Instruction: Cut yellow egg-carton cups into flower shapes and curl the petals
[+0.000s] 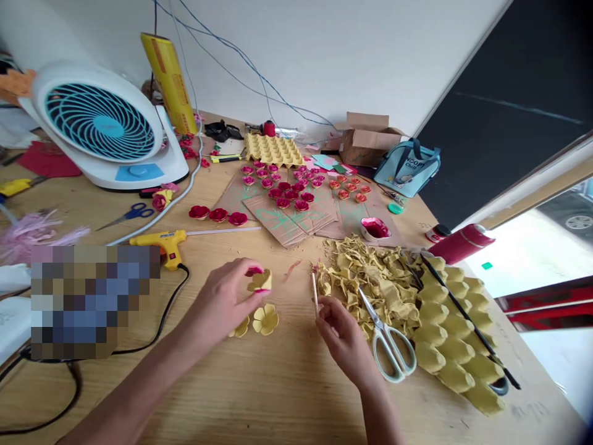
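Observation:
Between the thumb and fingers of my left hand (229, 293) is a yellow egg-carton flower (262, 280), with dark pink paint showing on parts of its petals. My right hand (340, 334) grips a thin paintbrush (314, 293) with a pale handle, its reddish tip pointing up and away from me. Below my left hand lies an unpainted egg-carton flower (265, 319), and another one beside it is partly hidden by my fingers. White-handled scissors (389, 346) rest just right of my right hand. A small tub of dark pink paint (375, 228) stands farther back.
Torn carton scraps (370, 278) and an egg tray (454, 334) cover the right side. Painted flowers (287, 194) sit on cardboard (278, 222) behind. A glue gun (162, 242), blue scissors (134, 212) and a fan (106, 130) stand left. A red can (463, 243) is far right.

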`<move>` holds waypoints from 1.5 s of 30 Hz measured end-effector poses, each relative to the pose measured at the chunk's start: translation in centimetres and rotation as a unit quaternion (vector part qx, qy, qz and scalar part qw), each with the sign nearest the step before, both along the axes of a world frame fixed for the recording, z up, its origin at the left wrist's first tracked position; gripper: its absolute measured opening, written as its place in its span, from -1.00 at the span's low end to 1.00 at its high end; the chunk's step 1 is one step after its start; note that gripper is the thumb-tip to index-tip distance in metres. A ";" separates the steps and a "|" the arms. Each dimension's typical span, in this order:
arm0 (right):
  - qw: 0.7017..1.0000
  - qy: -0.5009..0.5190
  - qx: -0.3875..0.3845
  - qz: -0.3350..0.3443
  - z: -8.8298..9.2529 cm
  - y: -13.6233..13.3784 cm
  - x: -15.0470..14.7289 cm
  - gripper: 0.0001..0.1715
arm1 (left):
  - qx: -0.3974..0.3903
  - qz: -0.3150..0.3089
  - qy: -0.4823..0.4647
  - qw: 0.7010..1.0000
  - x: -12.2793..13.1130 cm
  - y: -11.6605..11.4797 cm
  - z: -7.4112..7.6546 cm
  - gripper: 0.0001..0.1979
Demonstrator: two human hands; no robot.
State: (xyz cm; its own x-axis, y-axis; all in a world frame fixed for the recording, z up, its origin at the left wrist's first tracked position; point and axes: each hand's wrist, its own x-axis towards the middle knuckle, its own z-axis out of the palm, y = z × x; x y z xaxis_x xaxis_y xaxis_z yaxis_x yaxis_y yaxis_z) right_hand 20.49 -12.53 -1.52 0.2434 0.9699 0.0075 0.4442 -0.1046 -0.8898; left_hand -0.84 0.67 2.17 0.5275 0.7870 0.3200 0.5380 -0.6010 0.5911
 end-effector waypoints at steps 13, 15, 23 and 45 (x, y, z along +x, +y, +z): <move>0.962 0.250 -0.056 0.096 0.1 -1.1 -3.1 -0.77 | -0.160 0.070 -0.092 0.980 -7.8 -3.7 -2.8 -0.90; 0.962 0.241 -0.079 0.101 -0.1 -1.4 -3.7 -0.75 | -0.237 0.071 -0.093 0.964 -9.1 -4.9 -3.1 -0.88; 0.953 0.286 -0.061 0.077 -1.2 0.4 -5.3 -0.78 | -0.301 0.019 -0.127 0.945 -7.1 -7.3 -4.5 -0.90; 0.959 0.273 -0.072 -0.001 -2.2 5.0 -3.8 -0.67 | 0.004 -0.004 -0.007 1.000 -6.0 -3.2 -3.0 -0.89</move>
State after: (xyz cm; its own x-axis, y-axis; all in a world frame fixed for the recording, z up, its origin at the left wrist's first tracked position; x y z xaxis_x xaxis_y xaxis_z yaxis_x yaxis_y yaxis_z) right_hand 16.68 -7.49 -3.67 0.1744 0.9511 -0.2549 -0.0846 -0.2435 -0.9662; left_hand -6.79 -2.50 -0.83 0.5289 0.7805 0.3333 0.5246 -0.6094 0.5945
